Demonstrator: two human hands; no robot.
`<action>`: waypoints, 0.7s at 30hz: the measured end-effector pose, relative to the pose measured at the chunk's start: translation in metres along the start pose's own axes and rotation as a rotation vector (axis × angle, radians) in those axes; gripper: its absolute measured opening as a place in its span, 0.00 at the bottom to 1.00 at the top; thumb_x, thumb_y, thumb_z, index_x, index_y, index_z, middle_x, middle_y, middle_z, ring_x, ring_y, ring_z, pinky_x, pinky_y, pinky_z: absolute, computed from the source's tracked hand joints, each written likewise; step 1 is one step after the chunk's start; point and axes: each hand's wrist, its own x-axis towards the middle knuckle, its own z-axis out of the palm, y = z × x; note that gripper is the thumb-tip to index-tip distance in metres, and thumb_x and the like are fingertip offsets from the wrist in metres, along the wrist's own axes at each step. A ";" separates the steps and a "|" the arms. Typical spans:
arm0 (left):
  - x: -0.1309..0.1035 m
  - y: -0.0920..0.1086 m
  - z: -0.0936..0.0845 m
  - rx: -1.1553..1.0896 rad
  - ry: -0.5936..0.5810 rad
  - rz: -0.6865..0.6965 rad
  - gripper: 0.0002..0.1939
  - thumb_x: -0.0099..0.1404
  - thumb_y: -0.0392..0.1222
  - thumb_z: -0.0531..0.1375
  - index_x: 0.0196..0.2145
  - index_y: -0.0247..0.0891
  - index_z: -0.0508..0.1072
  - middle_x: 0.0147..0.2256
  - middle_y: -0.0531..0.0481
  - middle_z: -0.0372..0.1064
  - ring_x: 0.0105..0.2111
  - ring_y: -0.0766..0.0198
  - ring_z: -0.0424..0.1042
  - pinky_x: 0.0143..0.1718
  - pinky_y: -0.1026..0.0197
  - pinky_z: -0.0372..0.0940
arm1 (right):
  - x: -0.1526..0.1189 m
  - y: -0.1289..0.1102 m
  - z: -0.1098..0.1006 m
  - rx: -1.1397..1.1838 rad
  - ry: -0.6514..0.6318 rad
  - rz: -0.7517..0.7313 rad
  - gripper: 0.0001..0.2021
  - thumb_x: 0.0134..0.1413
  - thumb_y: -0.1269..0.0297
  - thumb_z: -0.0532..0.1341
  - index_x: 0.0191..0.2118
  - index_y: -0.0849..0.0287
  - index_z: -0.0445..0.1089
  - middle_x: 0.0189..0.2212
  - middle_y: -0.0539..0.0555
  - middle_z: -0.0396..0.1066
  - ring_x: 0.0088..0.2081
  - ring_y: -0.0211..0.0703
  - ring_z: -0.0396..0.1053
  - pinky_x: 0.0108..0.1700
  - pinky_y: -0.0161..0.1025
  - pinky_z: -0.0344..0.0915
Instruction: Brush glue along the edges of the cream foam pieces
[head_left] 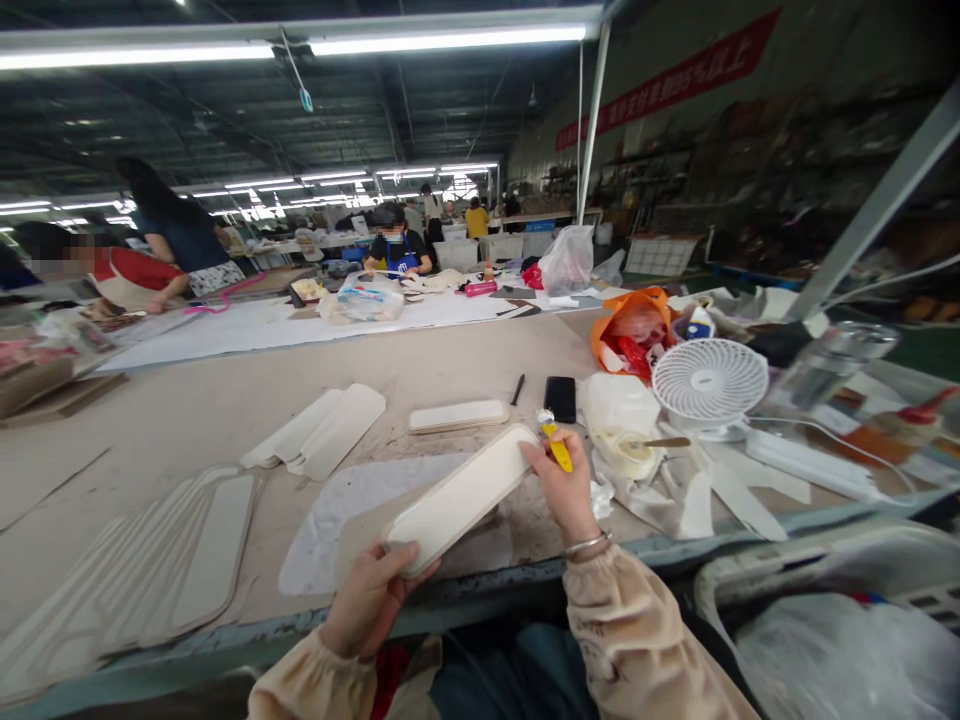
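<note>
My left hand (375, 590) grips the near end of a long cream panel (461, 495) with rounded corners, its thumb on top. At the panel's far end, my right hand (562, 480) pinches the edge and also holds a small yellow-handled tool (556, 448) with a pale, smeared head. The panel is tilted above a white sheet (315, 540) on the table. A short stack of similar panels (457, 415) lies just beyond it. More cream strips (337, 430) overlap to the left, and a fanned row of panels (217, 550) spreads along the near left edge.
A black phone (560, 399) and a dark pen (517, 389) lie ahead. On the right are a white tub (630, 450) with a stick, a white fan (709, 385), an orange bag (634, 330) and scraps. A white basket (825, 560) stands below. Other people work beyond.
</note>
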 end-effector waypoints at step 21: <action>-0.004 0.000 -0.003 -0.030 -0.067 -0.081 0.17 0.55 0.33 0.65 0.44 0.31 0.75 0.42 0.39 0.77 0.37 0.55 0.76 0.35 0.55 0.75 | 0.003 0.002 -0.005 -0.021 0.041 0.040 0.24 0.34 0.61 0.75 0.34 0.53 0.60 0.25 0.42 0.63 0.24 0.33 0.60 0.26 0.31 0.61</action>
